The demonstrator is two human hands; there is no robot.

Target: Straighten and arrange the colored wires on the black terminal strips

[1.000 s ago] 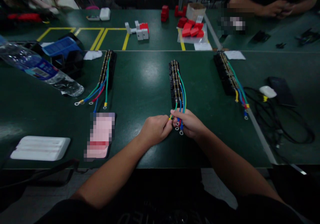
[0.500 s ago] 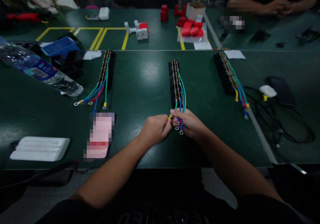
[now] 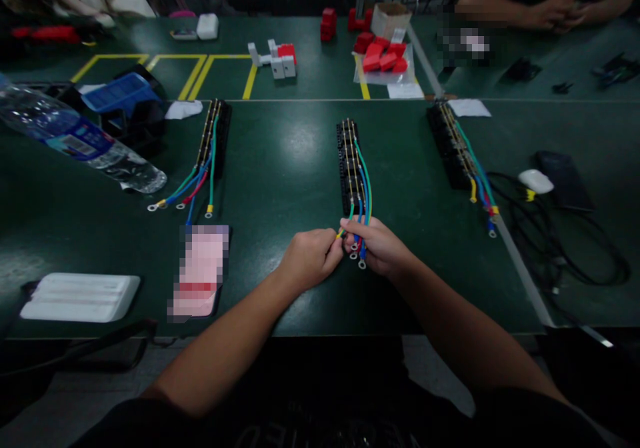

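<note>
"Where is the black strip?"

"The middle black strip (image 3: 349,151) lies on the counter (image 3: 290,168), just beyond both hands, its near end close to the fingers."

"And the wires?"

"A green wire (image 3: 352,210) leaves the near end and runs down to the hands. The other wires (image 3: 369,198), blue and green among them, run along its right side into the right hand (image 3: 381,247)."

"Is that hand closed?"

"Yes, clamped round the bundle, thumb on top. Ring lugs (image 3: 363,256) poke out below; the stretch inside the grip is hidden, so I can't count the wires."

"The left hand (image 3: 316,253)?"

"Its fingertips pinch the green wire's yellow-sleeved end. Whatever sits at the very tip is covered."

"Further out?"

"A wired left strip (image 3: 219,138) and a right strip (image 3: 447,148) lie well apart on either side. Below the left one is a phone (image 3: 204,261), its screen blurred into blocks; it seems to hide the end of a blue wire."

"Anything cut off?"

"The bottle (image 3: 83,138), by the left edge. Across the counter, a co-worker's hands (image 3: 560,16) are close together, too dim to tell what they hold."
</note>
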